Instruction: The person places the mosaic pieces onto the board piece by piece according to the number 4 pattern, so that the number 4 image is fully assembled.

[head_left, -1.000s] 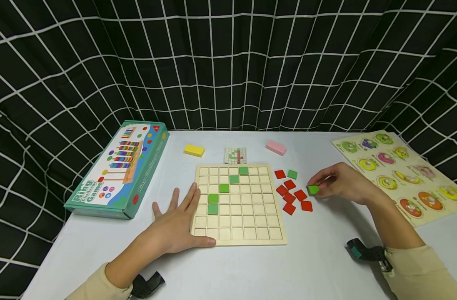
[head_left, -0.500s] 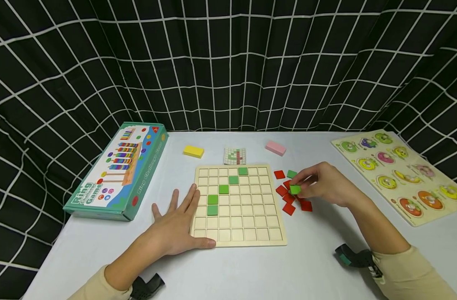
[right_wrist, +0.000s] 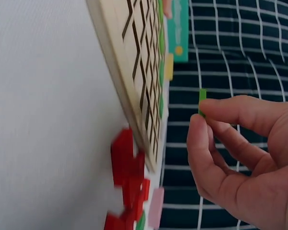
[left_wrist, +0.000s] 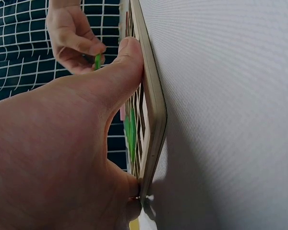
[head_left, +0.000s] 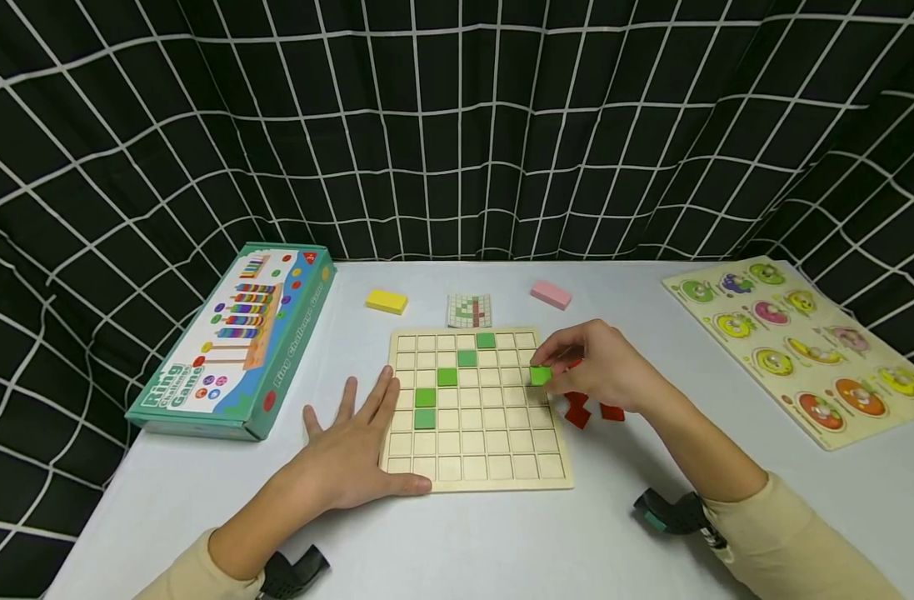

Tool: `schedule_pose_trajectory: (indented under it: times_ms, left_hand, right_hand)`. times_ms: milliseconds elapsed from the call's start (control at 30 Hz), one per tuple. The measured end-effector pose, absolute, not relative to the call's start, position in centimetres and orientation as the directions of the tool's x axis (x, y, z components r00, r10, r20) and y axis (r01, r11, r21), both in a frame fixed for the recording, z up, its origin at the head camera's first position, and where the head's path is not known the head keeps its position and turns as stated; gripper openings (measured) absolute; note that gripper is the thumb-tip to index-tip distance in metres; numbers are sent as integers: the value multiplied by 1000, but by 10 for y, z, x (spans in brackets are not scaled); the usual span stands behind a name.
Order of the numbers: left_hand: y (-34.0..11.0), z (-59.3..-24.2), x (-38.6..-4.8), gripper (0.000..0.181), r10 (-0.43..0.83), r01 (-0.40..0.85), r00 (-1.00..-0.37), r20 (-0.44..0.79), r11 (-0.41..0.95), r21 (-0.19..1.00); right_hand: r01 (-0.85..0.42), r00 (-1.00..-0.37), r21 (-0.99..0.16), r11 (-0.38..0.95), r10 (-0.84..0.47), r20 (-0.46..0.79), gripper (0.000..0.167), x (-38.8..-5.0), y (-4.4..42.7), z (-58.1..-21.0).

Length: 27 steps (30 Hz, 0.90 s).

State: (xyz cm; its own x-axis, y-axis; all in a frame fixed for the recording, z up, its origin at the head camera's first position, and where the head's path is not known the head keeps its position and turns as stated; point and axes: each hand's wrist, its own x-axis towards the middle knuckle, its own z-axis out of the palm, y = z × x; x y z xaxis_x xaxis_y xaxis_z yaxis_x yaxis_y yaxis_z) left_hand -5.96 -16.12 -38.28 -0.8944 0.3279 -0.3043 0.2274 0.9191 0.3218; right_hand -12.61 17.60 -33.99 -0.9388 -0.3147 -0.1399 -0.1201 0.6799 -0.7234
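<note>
A wooden grid board (head_left: 494, 450) lies mid-table, with several green square tiles (head_left: 447, 377) in its cells, forming a slanting line. My left hand (head_left: 352, 458) rests spread at the board's left edge, thumb on the near-left corner and fingertips along the side. Between thumb and fingers, my right hand (head_left: 602, 367) pinches a green tile (head_left: 541, 376) above the board's right edge. In the right wrist view that tile (right_wrist: 202, 99) shows edge-on, clear of the board. Several loose red tiles (head_left: 578, 414) lie just right of the board, partly hidden under the right hand.
Behind the board lie a small pattern card (head_left: 469, 311), a yellow block (head_left: 387, 302) and a pink block (head_left: 551, 294). A boxed ring game (head_left: 235, 342) stands at the left. A fruit puzzle board (head_left: 794, 342) lies at the right. Black gridded curtain (head_left: 457, 133) surrounds the table.
My right hand has moved left with the pinched green tile, from right of the red tiles to over the board's right edge. The left hand has stayed in place.
</note>
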Motion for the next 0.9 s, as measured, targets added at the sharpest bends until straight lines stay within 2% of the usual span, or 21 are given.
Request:
schedule_pose_trajectory:
  times_ms: [233, 900]
  left_hand:
    - [-160, -381, -59, 137, 329, 226, -894, -305, 918, 327]
    - [-160, -382, -60, 137, 319, 213, -893, -318, 921, 325]
  right_hand:
    - [-83, -937, -756, 650, -309, -163, 25, -125, 151, -341]
    - [-49, -871, -790, 611, -414, -266, 22, -120, 87, -358]
